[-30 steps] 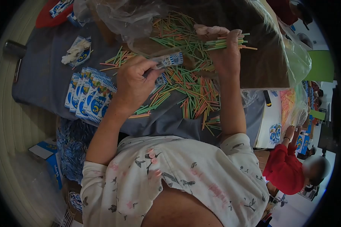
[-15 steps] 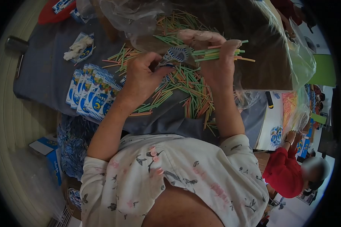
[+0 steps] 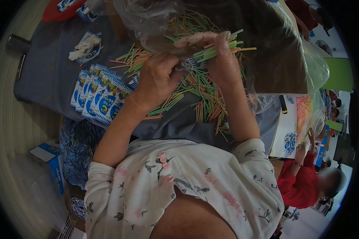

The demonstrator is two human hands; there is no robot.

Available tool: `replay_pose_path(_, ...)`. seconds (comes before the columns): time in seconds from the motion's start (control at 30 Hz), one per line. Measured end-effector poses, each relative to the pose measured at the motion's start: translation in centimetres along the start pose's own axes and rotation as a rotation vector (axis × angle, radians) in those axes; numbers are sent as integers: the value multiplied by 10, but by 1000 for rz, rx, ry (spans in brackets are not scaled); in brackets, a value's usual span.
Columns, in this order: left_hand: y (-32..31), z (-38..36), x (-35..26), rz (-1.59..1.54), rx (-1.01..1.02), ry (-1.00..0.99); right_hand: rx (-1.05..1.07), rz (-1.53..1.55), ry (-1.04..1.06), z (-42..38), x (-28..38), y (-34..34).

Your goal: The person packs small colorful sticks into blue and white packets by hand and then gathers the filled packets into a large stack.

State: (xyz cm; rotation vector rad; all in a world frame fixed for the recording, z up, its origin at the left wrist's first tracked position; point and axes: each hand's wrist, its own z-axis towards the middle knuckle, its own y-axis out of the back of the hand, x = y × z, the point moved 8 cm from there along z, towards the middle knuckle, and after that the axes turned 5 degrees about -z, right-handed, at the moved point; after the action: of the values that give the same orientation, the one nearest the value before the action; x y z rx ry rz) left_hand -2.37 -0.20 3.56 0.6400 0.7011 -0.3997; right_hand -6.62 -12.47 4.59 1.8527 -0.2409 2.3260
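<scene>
My left hand [image 3: 157,77] is closed on a small blue-and-white packet [image 3: 192,63], its fingers curled at the packet's near end. My right hand [image 3: 223,59] grips a bundle of thin green, pink and yellow sticks [image 3: 215,51] between thumb and fingers, beside the packet. Under and around both hands lies a loose pile of coloured sticks [image 3: 207,93]. Left of my left hand, several blue-and-white packets [image 3: 101,95] overlap in a row on the grey cloth [image 3: 48,71].
A crumpled whitish piece [image 3: 83,47] rests on a packet at the upper left, near a red tray [image 3: 54,12]. Beyond my hands stands a plastic-lined box [image 3: 279,59]. A person in red [image 3: 299,183] sits at the right beside another work surface.
My right hand has moved left and tilted the stick bundle toward the packet. My left hand has shifted slightly right and turned. The person in red has raised a hand.
</scene>
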Motion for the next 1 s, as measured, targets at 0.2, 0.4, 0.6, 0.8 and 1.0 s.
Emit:
replay_pose_path(0.2,-8,-10,28,-279,0,289,-17,-224,117,-2,4,-3)
replay_pose_path(0.4,2,-6,20,-187,-56,187,-76,-364,234,-6,2,-6)
replay_pose_path(0.6,-6,9,12,-207,-81,58,-99,-214,-127,3,-14,6)
replay_pose_path(0.8,-13,32,17,-310,-104,78,-50,-216,-153,14,2,18)
replay_pose_path(1.0,-37,44,37,-723,-60,354,-73,-201,3,25,15,29)
